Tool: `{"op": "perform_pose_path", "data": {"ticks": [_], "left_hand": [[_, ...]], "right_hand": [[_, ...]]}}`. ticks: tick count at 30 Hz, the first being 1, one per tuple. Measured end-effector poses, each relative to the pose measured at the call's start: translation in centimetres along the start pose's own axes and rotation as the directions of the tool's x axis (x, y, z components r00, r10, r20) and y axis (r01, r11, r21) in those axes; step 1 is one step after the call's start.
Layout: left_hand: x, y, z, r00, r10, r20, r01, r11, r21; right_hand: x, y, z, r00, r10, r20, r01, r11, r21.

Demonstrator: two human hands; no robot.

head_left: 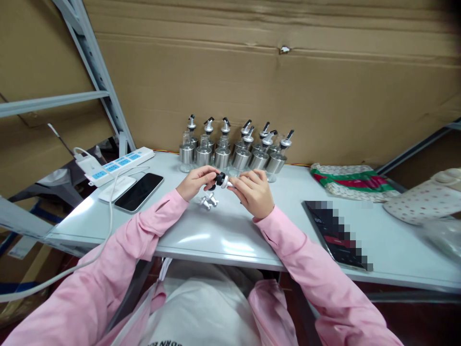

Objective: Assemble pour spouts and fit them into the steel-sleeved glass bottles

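Between my two hands, above the table, is a bottle pourer with black and whitish parts [221, 180]. My left hand [197, 181] pinches its black end. The fingers of my right hand [254, 192] close on its pale, narrow end. Just below, on the table, lie several small whitish plastic pieces [209, 201], partly hidden by my left hand. Behind my hands stand rows of glass bottles with steel sleeves [222, 156]. Most carry silver pourers with black flip levers [248, 137]; some at the front left have bare glass necks.
On the left are a power strip [122, 166], a white charging pad [117, 188] and a black phone [139, 192], with a white cable. A dark flat packet [333, 233], a patterned cloth [355, 181] and a dotted white item [421, 199] lie right. Cardboard [230, 72] backs the table.
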State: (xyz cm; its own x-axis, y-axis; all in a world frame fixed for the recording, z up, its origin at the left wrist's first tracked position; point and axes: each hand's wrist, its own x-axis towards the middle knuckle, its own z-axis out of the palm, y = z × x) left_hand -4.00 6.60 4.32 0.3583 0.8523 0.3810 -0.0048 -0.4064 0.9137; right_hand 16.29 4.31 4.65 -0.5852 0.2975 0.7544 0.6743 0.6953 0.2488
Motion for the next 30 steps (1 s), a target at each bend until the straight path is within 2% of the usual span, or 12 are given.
{"op": "perform_pose_path", "data": {"ticks": [3,5,6,8,10,12,16,18,21,24,26,30], "left_hand": [[0.8,-0.7,-2.1,0.99,0.038,-0.139,-0.03,0.998,0.063],[1.0,-1.2,-3.7,0.973,0.085,-0.214,-0.018,0.954,0.298],[1.0,-1.5,-4.4,0.973,0.098,-0.21,0.008,0.891,0.454],[0.8,-2.4,-5.2,0.995,0.039,-0.095,0.041,0.703,0.71],[0.6,-3.6,-5.3,0.995,-0.091,0.038,0.02,0.57,0.821],[0.5,-4.8,-5.0,0.986,-0.14,0.09,0.002,0.546,0.838],[0.6,-6.5,-4.2,0.99,-0.1,0.101,-0.03,0.547,0.837],[0.6,-6.7,-3.9,0.992,-0.077,0.102,-0.044,0.542,0.839],[0.3,-6.6,-3.5,0.995,-0.053,0.086,-0.047,0.51,0.859],[-0.4,-6.3,-3.0,0.997,0.018,0.068,-0.07,0.403,0.912],[-1.0,-6.0,-2.7,0.984,0.078,0.16,-0.178,0.409,0.895],[-2.4,-5.5,-2.0,0.9,0.183,0.395,-0.424,0.576,0.699]], "right_hand": [[-0.2,0.2,-0.1,0.993,0.06,-0.098,-0.053,0.996,0.079],[-0.4,0.3,-0.1,0.976,0.152,-0.153,-0.13,0.981,0.145],[-0.5,0.3,-0.1,0.967,0.198,-0.16,-0.17,0.97,0.173],[-0.5,0.2,0.1,0.956,0.256,-0.14,-0.225,0.953,0.202],[-0.5,0.1,0.3,0.952,0.289,-0.104,-0.265,0.943,0.203],[-0.5,0.0,0.6,0.945,0.324,-0.051,-0.306,0.926,0.222],[-0.6,-0.2,1.5,0.906,0.396,0.153,-0.424,0.824,0.377],[-0.8,-0.4,1.9,0.859,0.419,0.294,-0.51,0.75,0.421],[-1.0,-0.8,2.3,0.752,0.439,0.491,-0.636,0.678,0.369],[-1.0,-1.5,2.5,0.7,0.398,0.593,-0.641,0.717,0.276],[-0.9,-2.0,2.6,0.699,0.336,0.631,-0.594,0.765,0.251],[-0.8,-2.4,2.6,0.702,0.258,0.664,-0.558,0.779,0.286]]}}
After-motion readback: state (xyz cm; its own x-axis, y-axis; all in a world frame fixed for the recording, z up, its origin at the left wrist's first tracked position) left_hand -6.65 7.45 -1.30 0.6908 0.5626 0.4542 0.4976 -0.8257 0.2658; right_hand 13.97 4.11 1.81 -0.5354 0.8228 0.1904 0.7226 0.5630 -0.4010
